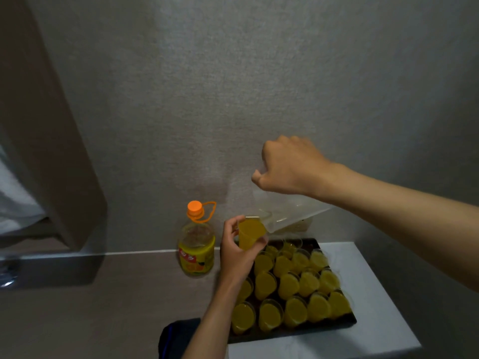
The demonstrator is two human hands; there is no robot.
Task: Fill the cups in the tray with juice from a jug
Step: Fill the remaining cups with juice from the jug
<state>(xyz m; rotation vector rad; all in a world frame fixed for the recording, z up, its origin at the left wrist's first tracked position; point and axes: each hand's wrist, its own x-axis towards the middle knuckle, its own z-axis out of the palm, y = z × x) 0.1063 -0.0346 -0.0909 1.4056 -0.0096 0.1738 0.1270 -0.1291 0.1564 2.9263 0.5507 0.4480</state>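
A grey textured wall [207, 86] fills most of the view, dimly lit, with soft shadows low down near its middle. On the left a brown panel [46, 151] leans across the frame, and pale cloth [15, 200] shows behind its lower edge. Below the wall runs a brown ledge [90, 294], with a thin white strip [145, 252] along the joint. At the far left edge a blurred metal fitting [9, 273] catches some light. On the right stands a white top [363, 288], brighter than the rest. A dark object [176, 338] lies at the bottom edge; what it is cannot be told.
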